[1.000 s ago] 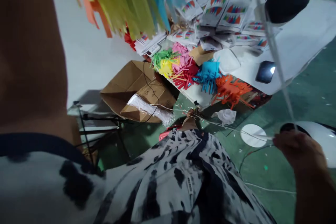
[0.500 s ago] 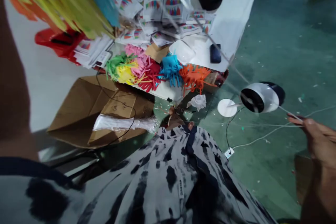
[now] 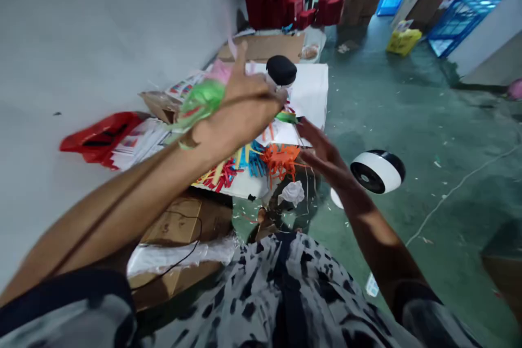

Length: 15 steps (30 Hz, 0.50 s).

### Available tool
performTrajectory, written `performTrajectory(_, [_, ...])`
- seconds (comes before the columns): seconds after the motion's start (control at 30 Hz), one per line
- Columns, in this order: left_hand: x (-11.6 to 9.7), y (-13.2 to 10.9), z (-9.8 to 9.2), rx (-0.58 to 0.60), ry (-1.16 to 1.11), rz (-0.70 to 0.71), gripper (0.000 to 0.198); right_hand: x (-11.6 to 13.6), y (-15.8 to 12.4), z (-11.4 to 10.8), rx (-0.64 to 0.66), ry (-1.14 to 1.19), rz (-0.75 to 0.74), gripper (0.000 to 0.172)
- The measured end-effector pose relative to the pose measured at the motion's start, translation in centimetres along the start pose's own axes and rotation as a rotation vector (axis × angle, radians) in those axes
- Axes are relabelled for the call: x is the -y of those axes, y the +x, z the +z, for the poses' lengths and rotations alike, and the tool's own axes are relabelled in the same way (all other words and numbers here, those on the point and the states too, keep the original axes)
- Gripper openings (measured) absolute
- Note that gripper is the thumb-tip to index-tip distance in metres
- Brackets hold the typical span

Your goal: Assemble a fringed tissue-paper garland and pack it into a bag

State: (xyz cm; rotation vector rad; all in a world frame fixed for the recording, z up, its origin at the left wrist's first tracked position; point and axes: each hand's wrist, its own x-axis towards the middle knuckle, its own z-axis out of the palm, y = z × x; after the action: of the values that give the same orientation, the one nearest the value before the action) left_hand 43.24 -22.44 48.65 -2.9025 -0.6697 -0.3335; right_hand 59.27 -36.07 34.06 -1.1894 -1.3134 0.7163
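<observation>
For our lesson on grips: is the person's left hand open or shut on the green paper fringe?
Shut: the left hand curls around the green paper fringe, which bunches out behind its knuckles.

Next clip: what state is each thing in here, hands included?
left hand: raised, closed on the green fringe
right hand: open, fingers spread
white reel: on the floor, black hub end showing
cardboard box: collapsed, black cable across it
orange fringe: lying loose in a pile

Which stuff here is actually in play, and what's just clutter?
In play: left hand gripping green paper fringe; right hand, open, near white spool.
Lying about: orange fringe, red boxes, blue crates, cardboard box.
</observation>
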Motion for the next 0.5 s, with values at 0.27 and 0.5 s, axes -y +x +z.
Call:
performTrajectory(0.27, [0.2,0.6,4.7,0.154,-0.127,0.036,0.016,1.0,2.1,2.8,-0.23,0.24,0.103,0.05])
performTrajectory(0.5, [2.3,1.5,9.9,0.244,-0.722,0.187,0.029,2.5,4.1,1.2,-0.387,0.117,0.037,0.034])
